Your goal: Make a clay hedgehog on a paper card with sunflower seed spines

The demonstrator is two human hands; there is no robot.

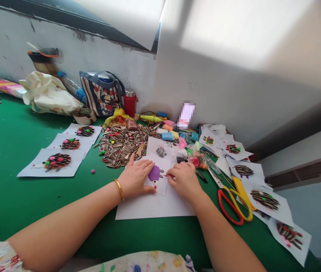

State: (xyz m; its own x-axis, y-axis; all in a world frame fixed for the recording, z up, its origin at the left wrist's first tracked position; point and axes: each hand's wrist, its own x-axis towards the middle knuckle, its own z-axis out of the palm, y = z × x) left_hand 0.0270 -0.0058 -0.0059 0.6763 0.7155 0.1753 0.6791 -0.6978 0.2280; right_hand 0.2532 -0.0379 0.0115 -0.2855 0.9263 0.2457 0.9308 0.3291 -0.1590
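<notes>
A small white card carries a purple clay hedgehog shape (pixel 155 173) with a white snout, a red nose and a few dark seeds at its edge. My left hand (pixel 138 175), with a gold bangle at the wrist, lies flat over the card's left side with fingers spread. At the right edge, my right hand (pixel 184 180) pinches a small pink piece (pixel 165 175) close to the seeds. Its other fingers are curled, partly hiding the grip. Beneath the card is a larger white sheet (pixel 152 209).
Striped sunflower seeds (pixel 121 145) are heaped behind my left hand. Red-and-yellow scissors (pixel 231 206) lie to the right, near finished hedgehog cards (pixel 265 199). More cards (pixel 57 162) overlap on the left. Clay packets (pixel 167 136), a phone (pixel 186 115) and a red flask (pixel 129 102) stand behind.
</notes>
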